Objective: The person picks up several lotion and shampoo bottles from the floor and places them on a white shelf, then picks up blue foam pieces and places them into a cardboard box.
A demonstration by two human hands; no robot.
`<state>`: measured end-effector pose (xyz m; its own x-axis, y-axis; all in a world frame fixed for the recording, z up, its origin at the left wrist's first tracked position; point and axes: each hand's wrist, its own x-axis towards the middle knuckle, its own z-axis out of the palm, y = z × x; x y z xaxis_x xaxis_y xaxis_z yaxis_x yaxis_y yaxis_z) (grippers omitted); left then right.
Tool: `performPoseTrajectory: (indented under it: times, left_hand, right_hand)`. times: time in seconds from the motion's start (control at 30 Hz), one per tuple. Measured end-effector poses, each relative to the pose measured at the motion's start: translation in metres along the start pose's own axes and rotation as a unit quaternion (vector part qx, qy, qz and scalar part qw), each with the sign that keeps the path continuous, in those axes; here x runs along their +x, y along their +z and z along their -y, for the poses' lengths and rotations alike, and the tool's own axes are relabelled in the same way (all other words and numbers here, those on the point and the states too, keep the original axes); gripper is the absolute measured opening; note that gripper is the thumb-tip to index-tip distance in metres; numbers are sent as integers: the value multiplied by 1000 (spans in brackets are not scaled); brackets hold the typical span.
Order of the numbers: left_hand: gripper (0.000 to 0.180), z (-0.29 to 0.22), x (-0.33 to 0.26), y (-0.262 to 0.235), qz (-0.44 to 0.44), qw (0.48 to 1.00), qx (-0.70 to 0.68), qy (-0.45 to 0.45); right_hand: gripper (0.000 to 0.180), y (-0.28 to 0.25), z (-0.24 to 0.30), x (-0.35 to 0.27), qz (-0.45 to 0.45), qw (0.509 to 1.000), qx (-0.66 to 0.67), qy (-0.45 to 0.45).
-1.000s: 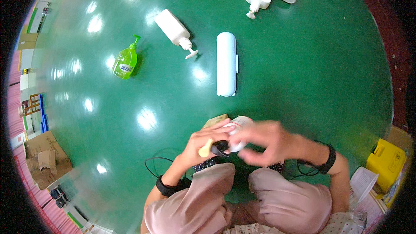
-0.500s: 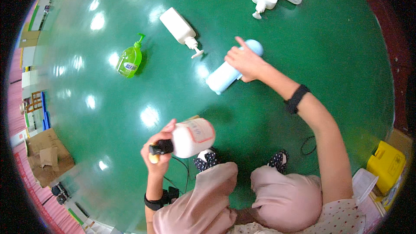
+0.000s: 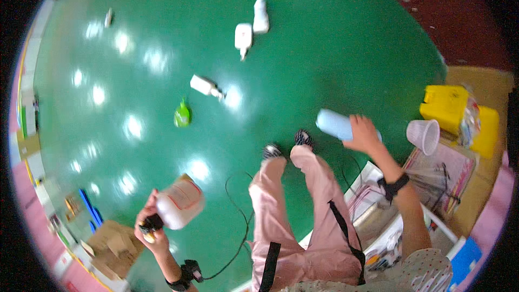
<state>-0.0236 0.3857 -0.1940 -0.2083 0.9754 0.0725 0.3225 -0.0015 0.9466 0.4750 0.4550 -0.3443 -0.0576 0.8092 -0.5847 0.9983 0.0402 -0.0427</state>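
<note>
Low on the left, my left hand (image 3: 150, 217) grips a large white bottle (image 3: 181, 203) by its black-capped neck, its broad end tilted toward the middle. On the other side, my right hand (image 3: 363, 134) is wrapped round a pale blue cylindrical bottle (image 3: 334, 124) held above the green floor. Part of that bottle is hidden behind my fingers. Ahead on the floor lie a green pump bottle (image 3: 182, 114) and a white pump bottle (image 3: 204, 85), with another white pump bottle (image 3: 244, 37) and a white bottle (image 3: 260, 15) farther off.
To the right stand yellow containers (image 3: 444, 109), a white plastic basket (image 3: 423, 136) and a cardboard surface (image 3: 478, 184). An opened cardboard box (image 3: 112, 249) sits at lower left. A black cable (image 3: 246, 232) runs over the floor beside my legs. A small bottle (image 3: 108, 17) lies far left.
I have risen from a squat to standing, and the floor bottles look smaller. My right hand has lifted the pale blue bottle off the floor; my left still holds the white bottle.
</note>
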Motion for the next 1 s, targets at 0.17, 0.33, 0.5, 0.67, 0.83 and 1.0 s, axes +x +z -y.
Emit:
performPoseTrajectory:
  times: [0.17, 0.33, 0.5, 0.67, 0.83, 1.0]
  left_hand:
    - [61, -153, 47, 39, 48, 990, -46, 128]
    - [55, -251, 32, 95, 161, 938, -112, 287]
    - [56, -307, -21, 137, 285, 884, -215, 301]
    - [45, -392, -138, 214, 438, 806, -258, 302]
    - [40, -385, -269, 248, 593, 715, -239, 282]
    - [34, -427, -403, 255, 744, 546, -328, 202]
  right_hand:
    - [77, -28, -38, -241, -6, 949, 209, 236]
    - [76, -15, 10, -459, -126, 845, 345, 388]
    - [74, 69, 158, -637, -312, 588, 586, 463]
    - [51, 131, 274, -688, -544, 160, 682, 462]
    - [49, 181, 384, -702, -657, -106, 607, 435]
    - [74, 195, 424, -739, -641, -127, 543, 528]
